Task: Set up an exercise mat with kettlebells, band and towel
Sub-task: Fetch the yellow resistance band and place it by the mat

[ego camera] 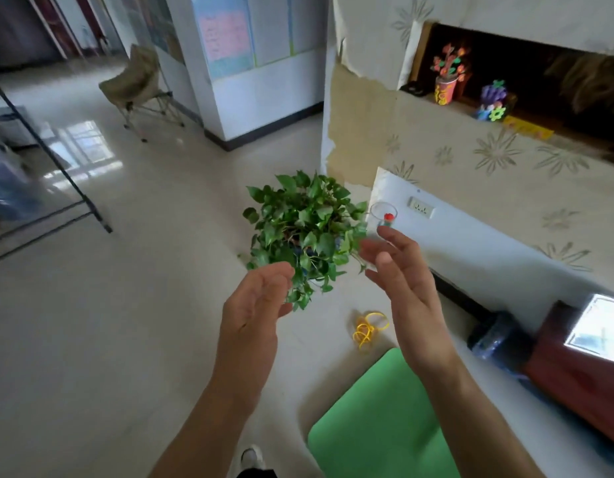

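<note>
A green exercise mat (378, 422) lies flat on the tiled floor at the lower right, one rounded corner toward me. Just beyond that corner a yellow band (367, 327) sits coiled on the tiles. My left hand (254, 308) and my right hand (402, 281) are raised side by side above the floor, palms facing each other, fingers loosely apart and holding nothing. The right hand hovers over the space between band and mat. No kettlebell or towel shows.
A leafy potted plant (302, 232) stands on the floor just past my hands. A clear glass (383, 215) sits by the wall. A dark red cabinet (581, 370) and blue bag (495, 339) are at right. A folding chair (140, 84) and metal rack (57, 167) stand left.
</note>
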A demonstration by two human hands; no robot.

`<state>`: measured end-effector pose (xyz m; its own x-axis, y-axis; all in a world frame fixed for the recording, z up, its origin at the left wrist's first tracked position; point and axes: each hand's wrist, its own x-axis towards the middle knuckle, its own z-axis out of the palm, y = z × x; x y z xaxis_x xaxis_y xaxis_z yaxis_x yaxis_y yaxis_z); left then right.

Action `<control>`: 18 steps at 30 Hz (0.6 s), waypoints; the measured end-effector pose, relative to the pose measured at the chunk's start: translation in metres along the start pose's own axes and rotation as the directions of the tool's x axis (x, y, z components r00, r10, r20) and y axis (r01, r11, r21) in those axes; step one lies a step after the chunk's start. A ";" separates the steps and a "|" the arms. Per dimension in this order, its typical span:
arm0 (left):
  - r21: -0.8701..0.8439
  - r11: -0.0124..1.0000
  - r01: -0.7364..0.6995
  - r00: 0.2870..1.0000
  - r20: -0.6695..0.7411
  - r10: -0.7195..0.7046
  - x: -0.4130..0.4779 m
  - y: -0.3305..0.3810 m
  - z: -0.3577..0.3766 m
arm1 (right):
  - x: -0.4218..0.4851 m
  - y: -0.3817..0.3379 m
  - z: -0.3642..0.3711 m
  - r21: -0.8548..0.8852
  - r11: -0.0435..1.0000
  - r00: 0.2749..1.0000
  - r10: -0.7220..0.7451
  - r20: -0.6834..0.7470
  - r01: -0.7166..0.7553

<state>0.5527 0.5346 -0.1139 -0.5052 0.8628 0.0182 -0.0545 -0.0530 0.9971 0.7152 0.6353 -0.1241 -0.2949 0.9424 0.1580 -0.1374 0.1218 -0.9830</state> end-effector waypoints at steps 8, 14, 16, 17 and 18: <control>0.039 0.997 -0.062 0.939 0.342 0.045 0.124 -0.013 -0.046 | 0.051 0.024 0.058 -0.052 0.999 0.965 -0.022 -0.262 0.008; -0.032 0.996 0.087 0.890 0.452 -0.063 0.199 -0.031 -0.056 | 0.079 0.029 0.088 -0.102 0.993 0.896 0.005 -0.444 -0.056; -0.055 0.990 0.132 0.866 0.492 -0.088 0.211 -0.038 -0.043 | 0.085 0.029 0.088 -0.119 0.990 0.878 0.012 -0.479 -0.079; -0.061 0.989 0.138 0.846 0.526 -0.085 0.219 -0.043 -0.033 | 0.089 0.030 0.085 -0.129 0.989 0.859 -0.001 -0.511 -0.076; -0.055 0.988 0.145 0.825 0.559 -0.090 0.225 -0.047 -0.023 | 0.090 0.032 0.082 -0.131 0.988 0.838 -0.006 -0.546 -0.078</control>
<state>0.4219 0.7196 -0.1582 0.0695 0.9970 -0.0335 -0.1747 0.0452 0.9836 0.6068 0.6990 -0.1340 0.2695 0.9591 0.0871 0.0111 0.0873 -0.9961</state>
